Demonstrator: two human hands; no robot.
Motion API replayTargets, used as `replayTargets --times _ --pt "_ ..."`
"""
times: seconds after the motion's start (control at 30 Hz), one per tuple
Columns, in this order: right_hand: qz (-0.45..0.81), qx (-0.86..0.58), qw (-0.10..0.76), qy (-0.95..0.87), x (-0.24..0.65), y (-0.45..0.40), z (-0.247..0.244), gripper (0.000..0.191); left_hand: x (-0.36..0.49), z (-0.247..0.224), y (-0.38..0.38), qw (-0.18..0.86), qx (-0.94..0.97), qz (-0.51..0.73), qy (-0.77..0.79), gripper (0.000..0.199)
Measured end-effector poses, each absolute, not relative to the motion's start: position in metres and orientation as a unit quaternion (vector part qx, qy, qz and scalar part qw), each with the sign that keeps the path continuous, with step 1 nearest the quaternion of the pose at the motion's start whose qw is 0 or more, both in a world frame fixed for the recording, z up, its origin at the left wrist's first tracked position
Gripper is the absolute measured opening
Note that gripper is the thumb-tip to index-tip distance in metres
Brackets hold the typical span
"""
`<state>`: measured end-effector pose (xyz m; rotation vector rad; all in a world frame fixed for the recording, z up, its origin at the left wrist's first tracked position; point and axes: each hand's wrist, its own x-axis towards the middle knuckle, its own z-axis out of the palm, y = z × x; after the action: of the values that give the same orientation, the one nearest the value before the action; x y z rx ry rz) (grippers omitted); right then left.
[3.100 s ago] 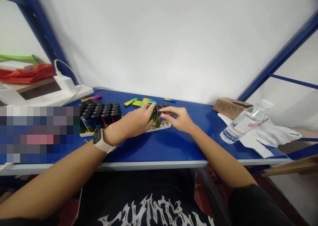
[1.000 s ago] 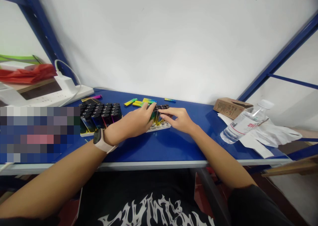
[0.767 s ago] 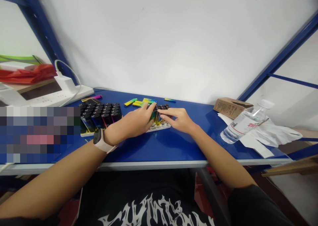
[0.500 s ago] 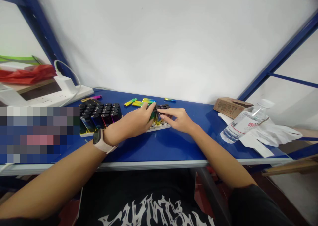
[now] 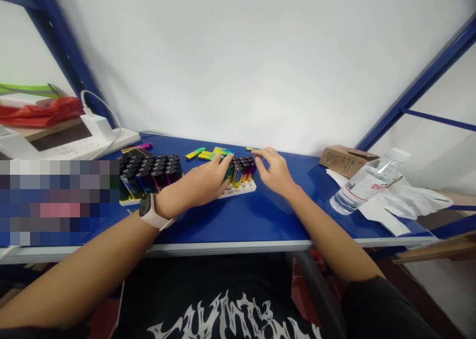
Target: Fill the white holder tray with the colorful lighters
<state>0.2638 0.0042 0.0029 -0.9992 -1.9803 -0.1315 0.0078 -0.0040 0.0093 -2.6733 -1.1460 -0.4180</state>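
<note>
My left hand (image 5: 206,181) rests at the left part of a small white holder (image 5: 243,188). Its thumb and index finger are spread, the thumb in front of the standing tubes and the index finger over them; the other fingers are hidden. Shiny multicoloured tubes (image 5: 245,171) with dark tops stand upright in holes in this holder. My right hand (image 5: 275,172) is open just right of the holder. Its fingertips reach the near side of a loose yellow-and-blue tube (image 5: 250,149) lying behind the holder and cover its right end; I cannot tell whether they touch.
Larger black-capped tubes (image 5: 150,172) stand in a second white holder on the left. Loose yellow-green tubes (image 5: 208,155) lie at the back. A water bottle (image 5: 359,187), a cardboard box (image 5: 345,161) and white gloves (image 5: 416,200) are on the right. A power strip (image 5: 85,148) sits left.
My right hand has come away from the upright tubes and moved right and back towards the loose tube, leaving the small holder's right side in sight. My left hand has stayed put.
</note>
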Motion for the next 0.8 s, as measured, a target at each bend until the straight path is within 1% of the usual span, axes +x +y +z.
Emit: replayTargets --times 0.1,0.2,0.37,0.57,0.67,0.73,0.8 --pt "-0.026 -0.423 0.41 -0.808 0.268 0.011 -0.004 0.043 0.009 0.011 -0.005 0.106 -0.905 -0.139 -0.388 0.068" --pt "0.014 -0.44 0.399 -0.804 0.269 0.015 -0.008 0.049 0.01 0.013 -0.007 0.107 -0.902 -0.13 -0.397 0.067" --pt "0.074 -0.456 0.363 -0.809 0.269 0.012 -0.005 0.056 0.011 0.015 -0.009 0.103 -0.899 -0.12 -0.408 0.067" --pt "0.087 -0.476 0.339 -0.807 0.266 0.007 0.0 0.053 0.011 0.015 -0.009 0.096 -0.901 -0.119 -0.407 0.068" --pt "0.08 -0.487 0.345 -0.798 0.268 0.011 -0.002 0.054 0.011 0.016 -0.009 0.095 -0.9 -0.121 -0.408 0.068" --pt "0.073 -0.497 0.351 -0.791 0.273 0.018 -0.007 0.051 0.011 0.016 -0.01 0.094 -0.898 -0.116 -0.413 0.069" --pt "0.063 -0.515 0.338 -0.785 0.279 0.025 -0.014 0.045 0.011 0.017 -0.011 0.095 -0.898 -0.112 -0.415 0.069"
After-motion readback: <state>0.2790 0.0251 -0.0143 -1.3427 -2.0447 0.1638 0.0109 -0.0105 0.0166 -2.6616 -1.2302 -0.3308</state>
